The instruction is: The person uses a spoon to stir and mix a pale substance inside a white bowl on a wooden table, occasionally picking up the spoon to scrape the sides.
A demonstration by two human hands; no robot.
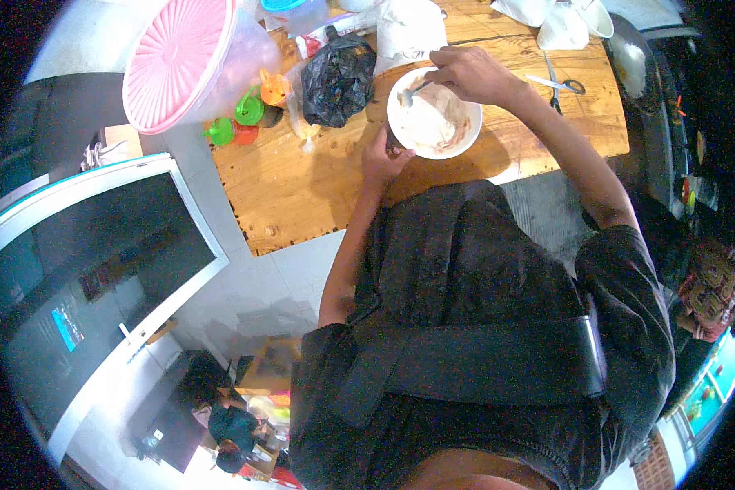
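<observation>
A white bowl [476,131] rests near the front edge of the wooden table, holding a white powdery mass [433,122] with reddish-brown patches around it. My left hand [384,158] grips the bowl's lower left side, thumb against the rim. Above the far right of the bowl, my right hand [474,76] pinches the handle of a spoon [407,97]. The spoon's head dips toward the contents at the bowl's left inner side. Whether it touches the mass is hard to tell.
On the wooden table [294,202], a black plastic bag [338,79], a white bag [410,27] and several squeeze bottles [249,110] stand left and behind. A large pink-lidded container [177,61] is farther left. Scissors [557,84] lie right. Another person [236,429] is at lower left, near a glass door [116,269].
</observation>
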